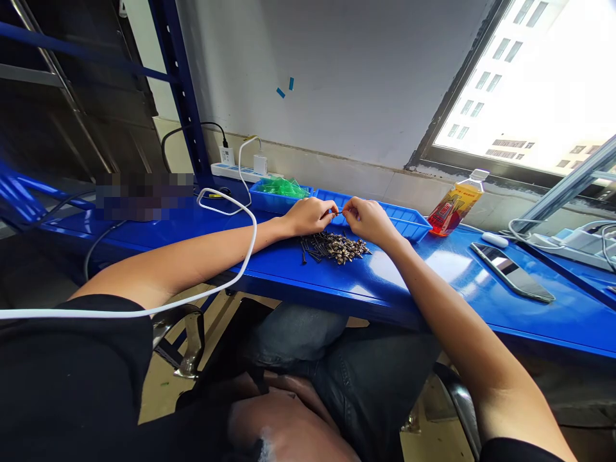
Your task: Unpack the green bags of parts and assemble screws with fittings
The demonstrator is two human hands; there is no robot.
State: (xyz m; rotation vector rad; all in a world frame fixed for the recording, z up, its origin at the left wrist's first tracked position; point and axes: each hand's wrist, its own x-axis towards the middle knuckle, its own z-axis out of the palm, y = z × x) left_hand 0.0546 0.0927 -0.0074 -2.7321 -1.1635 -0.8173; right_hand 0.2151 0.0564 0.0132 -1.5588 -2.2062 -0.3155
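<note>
My left hand [312,216] and my right hand [369,220] meet above the blue table, fingertips pinched close together. A thin dark screw [339,213] spans the small gap between them, with a set of fingertips closed on each end. Whether a smaller part sits on it is hidden by the fingers. Just below the hands lies a pile of small metal hardware [342,249], brassy pieces at the right and dark screws [312,247] at the left. Behind my hands stands a long blue plastic bin [407,221], partly covered by them.
Green plastic bags fill a second blue bin [274,203] at the back. A drink bottle [455,204] and a phone [513,271] are at the right. A white cable [253,237] loops across my left arm. Power strips [240,172] line the wall.
</note>
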